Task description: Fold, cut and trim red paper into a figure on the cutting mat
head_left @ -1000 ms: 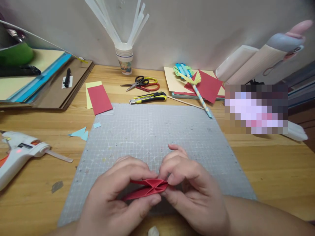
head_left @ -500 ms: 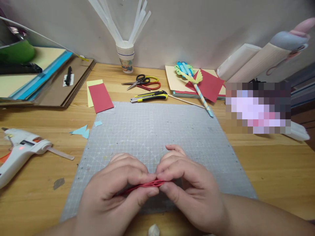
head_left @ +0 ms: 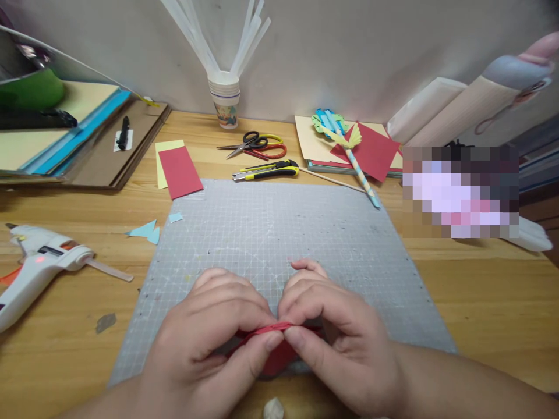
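Folded red paper (head_left: 279, 358): pressed from the spread, cross-creased form of one second earlier into a thin upper edge; a red face now shows below the thumbs. Located between both hands, over the near part of the mat; contact with the mat cannot be told.
Left hand (head_left: 213, 337): narrow pinch, thumb on the near side and fingers on the far side, holding the paper.
Right hand (head_left: 336, 331): matching narrow pinch on the same paper, thumb tip just beside the left thumb tip.
Cutting mat (head_left: 271, 227): gray, gridded, flat on the wooden table (head_left: 484, 297).
Utility knife (head_left: 266, 170): beyond the mat's far edge, in front of the black-handled scissors (head_left: 251, 141).
Red card (head_left: 181, 171): overlaps the yellow card (head_left: 161, 169) and the mat's far left corner.
Glue gun (head_left: 52, 253): left of the mat, red light lit.
Paper cups (head_left: 226, 102): stacked near the wall, holding translucent sticks (head_left: 194, 41).
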`<state>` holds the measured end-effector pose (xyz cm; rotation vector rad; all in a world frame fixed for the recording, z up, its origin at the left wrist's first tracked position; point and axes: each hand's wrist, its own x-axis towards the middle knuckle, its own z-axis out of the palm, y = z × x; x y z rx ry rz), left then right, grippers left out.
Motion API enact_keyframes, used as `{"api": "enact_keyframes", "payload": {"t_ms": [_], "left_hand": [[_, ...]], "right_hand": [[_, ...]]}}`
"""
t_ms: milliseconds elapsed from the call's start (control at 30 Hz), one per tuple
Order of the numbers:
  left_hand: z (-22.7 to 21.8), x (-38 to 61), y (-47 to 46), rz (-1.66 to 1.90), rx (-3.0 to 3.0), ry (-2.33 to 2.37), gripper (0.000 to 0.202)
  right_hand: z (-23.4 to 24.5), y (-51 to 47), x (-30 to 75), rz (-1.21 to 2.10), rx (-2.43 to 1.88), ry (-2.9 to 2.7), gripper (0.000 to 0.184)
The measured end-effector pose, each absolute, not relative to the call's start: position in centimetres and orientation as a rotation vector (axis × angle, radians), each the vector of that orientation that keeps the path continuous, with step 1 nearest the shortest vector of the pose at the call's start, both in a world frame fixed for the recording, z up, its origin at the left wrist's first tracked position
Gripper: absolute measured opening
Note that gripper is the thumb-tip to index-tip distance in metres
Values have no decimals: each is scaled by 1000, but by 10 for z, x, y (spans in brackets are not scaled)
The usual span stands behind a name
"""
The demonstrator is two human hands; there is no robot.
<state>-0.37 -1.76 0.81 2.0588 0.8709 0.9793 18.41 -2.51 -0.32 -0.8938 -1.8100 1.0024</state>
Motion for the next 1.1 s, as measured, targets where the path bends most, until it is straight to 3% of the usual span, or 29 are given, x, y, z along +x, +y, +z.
{"api": "enact_keyframes", "payload": {"t_ms": [300,500,600,767,1100], "left_hand": [[3,-9,-22,972,1808,996,15],[2,-5,-18,626,1263,1072,21],[3,-2,-16,491,1174,1031,26],[3,-3,-18,463,1296,1021,38],[1,-5,-18,533,1565,993,40]], "right_hand": [[-9,-25,184,1092,-934,-1807,7],[-4,-12,193,1890,-1158,-1234,31],[-5,-8,195,2099,-1145,-1078,40],[-8,-9,194,2108,-1148,-1092,42],[-8,-7,194,2118,-1109,-1046,42]]}}
